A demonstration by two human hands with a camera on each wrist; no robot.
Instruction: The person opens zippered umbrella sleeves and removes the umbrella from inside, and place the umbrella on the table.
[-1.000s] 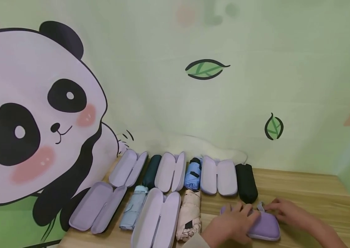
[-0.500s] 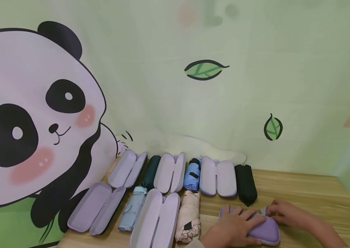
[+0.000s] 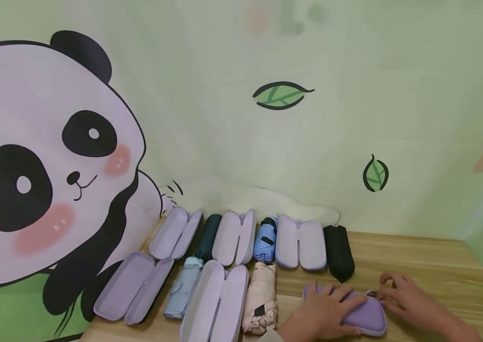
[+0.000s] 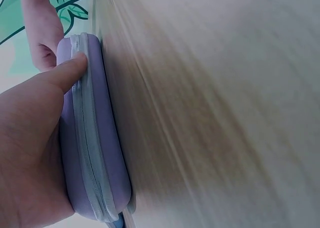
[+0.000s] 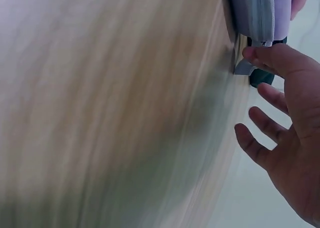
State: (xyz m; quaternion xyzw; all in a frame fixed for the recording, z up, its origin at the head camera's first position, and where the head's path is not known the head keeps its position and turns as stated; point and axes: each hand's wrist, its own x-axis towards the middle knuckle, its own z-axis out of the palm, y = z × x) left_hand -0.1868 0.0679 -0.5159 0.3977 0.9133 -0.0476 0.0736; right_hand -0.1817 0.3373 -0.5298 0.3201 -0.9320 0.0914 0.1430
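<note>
A closed purple hard-shell zippered case (image 3: pixel 370 316) lies on the wooden table at front right. My left hand (image 3: pixel 320 313) grips its left part, fingers spread across the lid. In the left wrist view the thumb presses the grey zipper seam (image 4: pixel 89 138) along the near side. My right hand (image 3: pixel 410 304) is at the far right corner of the case. The right wrist view shows its thumb and forefinger pinching the zipper pull (image 5: pixel 266 42), beside a short grey strap (image 5: pixel 244 68); the other fingers are apart and bent.
Several lilac cases lie opened flat to the left, one (image 3: pixel 301 244) behind the hands. Folded umbrellas lie between them: black (image 3: pixel 340 251), blue (image 3: pixel 265 242), beige (image 3: pixel 260 297), light blue (image 3: pixel 183 287) and dark green (image 3: pixel 209 237). A panda-printed cloth (image 3: pixel 207 118) hangs behind the table.
My right hand has shifted slightly right along the case's far edge toward its corner, and the strap now lies lower. The left hand has settled flatter over the lid.
</note>
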